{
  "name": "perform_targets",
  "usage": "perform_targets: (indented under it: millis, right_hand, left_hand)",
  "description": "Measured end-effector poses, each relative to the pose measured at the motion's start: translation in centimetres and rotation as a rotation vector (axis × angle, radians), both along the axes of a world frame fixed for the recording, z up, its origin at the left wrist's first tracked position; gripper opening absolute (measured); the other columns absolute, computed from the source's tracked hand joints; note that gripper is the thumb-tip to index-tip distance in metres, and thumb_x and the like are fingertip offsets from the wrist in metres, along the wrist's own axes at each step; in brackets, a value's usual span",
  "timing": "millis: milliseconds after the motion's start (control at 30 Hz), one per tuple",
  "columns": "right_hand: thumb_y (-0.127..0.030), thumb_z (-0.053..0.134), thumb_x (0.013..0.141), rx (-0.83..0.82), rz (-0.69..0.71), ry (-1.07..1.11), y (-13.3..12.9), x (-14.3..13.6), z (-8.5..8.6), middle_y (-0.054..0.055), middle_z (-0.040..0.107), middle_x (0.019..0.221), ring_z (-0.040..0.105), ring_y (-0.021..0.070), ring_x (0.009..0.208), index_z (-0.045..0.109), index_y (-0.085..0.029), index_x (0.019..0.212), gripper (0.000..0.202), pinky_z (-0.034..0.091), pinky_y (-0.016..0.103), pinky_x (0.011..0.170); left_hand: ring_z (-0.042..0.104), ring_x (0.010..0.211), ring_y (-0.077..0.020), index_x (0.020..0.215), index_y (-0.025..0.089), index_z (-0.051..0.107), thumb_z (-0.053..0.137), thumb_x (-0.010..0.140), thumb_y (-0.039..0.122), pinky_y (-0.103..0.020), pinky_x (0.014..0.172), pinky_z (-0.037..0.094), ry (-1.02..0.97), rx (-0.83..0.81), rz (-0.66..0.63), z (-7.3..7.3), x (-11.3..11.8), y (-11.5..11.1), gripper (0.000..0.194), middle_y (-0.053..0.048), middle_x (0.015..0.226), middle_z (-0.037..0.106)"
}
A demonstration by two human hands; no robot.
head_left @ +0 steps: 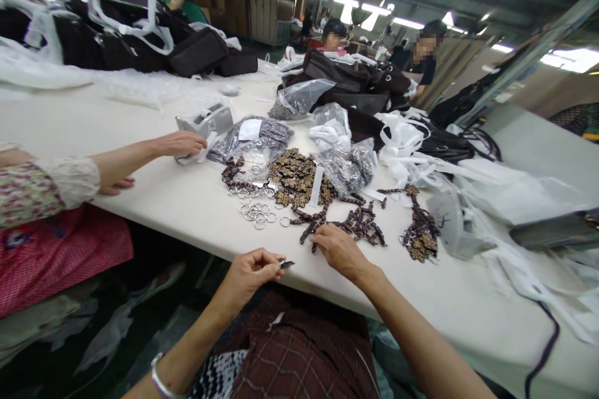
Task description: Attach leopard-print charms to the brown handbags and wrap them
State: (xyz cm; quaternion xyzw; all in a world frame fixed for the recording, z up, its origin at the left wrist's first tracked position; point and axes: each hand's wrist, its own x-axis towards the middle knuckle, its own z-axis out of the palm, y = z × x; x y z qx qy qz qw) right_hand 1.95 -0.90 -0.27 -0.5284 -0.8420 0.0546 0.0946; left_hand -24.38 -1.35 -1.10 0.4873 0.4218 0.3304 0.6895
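On the white worktop [178, 212], several clear plastic bags [349, 165] packed with small dark metal parts, one more bag [299, 96] farther back. Beside them, loose leopard-print straps [358, 224] and a scatter of metal rings [257, 209]. Left hand [250, 274] just off the worktop edge, fingers [274, 262] pinched tight on a small metal clip [286, 264]. Right hand [339, 249] flat on the worktop, fingertips touching the nearest strap, not closed round it. Near a tape dispenser [206, 121], a co-worker's hand [180, 143].
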Motion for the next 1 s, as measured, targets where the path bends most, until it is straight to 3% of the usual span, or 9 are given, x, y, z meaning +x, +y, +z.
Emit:
perform_targets:
  millis: [267,400,600,733,900,1000]
  right_hand:
    - [-0.013,0.055,0.09,-0.023,0.116,-0.246,1.2,0.3,0.6,0.007,0.061,0.096,0.049,0.0204,0.092,0.068,-0.019,0.085,0.015,0.035,0.033,0.078]
    - [-0.013,0.056,0.088,0.018,0.134,-0.233,1.0,0.4,0.7,0.008,0.063,0.097,0.05,0.0218,0.099,0.064,-0.017,0.087,0.009,0.035,0.035,0.085]
    - [-0.014,0.057,0.086,0.063,0.115,-0.137,0.8,1.0,-0.5,0.007,0.065,0.085,0.053,0.0221,0.089,0.066,-0.019,0.087,0.01,0.038,0.038,0.09]
    - [-0.018,0.056,0.088,0.062,-0.006,0.106,0.9,1.5,-0.4,0.007,0.068,0.09,0.058,0.0222,0.091,0.068,-0.02,0.089,0.012,0.041,0.039,0.091]
    - [-0.034,0.055,0.089,0.007,-0.379,0.73,0.8,0.5,1.9,0.005,0.071,0.089,0.066,0.0201,0.085,0.066,-0.02,0.093,0.018,0.05,0.035,0.083]
    - [-0.037,0.057,0.088,-0.114,-0.396,0.98,0.0,-1.6,3.5,0.003,0.068,0.077,0.067,0.0173,0.072,0.064,-0.018,0.093,0.021,0.053,0.03,0.07]
  left_hand:
    - [0.063,0.111,-0.0266,0.073,0.016,0.067,0.073,0.075,0.034,-0.03,0.083,0.052,-0.013,-0.004,0.029,0.3,0.0,0.1,0.019,-0.011,0.089,0.074]
    - [0.061,0.115,-0.0262,0.071,0.015,0.067,0.072,0.075,0.031,-0.029,0.086,0.051,-0.035,0.022,0.044,1.0,0.0,0.1,0.017,-0.009,0.078,0.074]
    - [0.062,0.114,-0.0271,0.07,0.015,0.067,0.074,0.072,0.031,-0.03,0.084,0.052,-0.049,0.008,0.069,1.9,0.3,0.2,0.017,-0.009,0.075,0.074]
    - [0.063,0.112,-0.0276,0.07,0.015,0.067,0.072,0.072,0.029,-0.031,0.084,0.052,-0.033,0.032,0.084,2.3,0.5,0.6,0.015,-0.009,0.078,0.074]
    - [0.063,0.112,-0.0263,0.07,0.016,0.067,0.069,0.075,0.027,-0.033,0.093,0.046,0.047,0.177,0.075,2.5,1.0,1.1,0.012,-0.007,0.08,0.074]
    - [0.065,0.104,-0.0241,0.074,0.016,0.069,0.068,0.075,0.027,-0.03,0.091,0.046,0.125,0.264,0.084,2.4,1.5,1.2,0.011,-0.008,0.092,0.074]
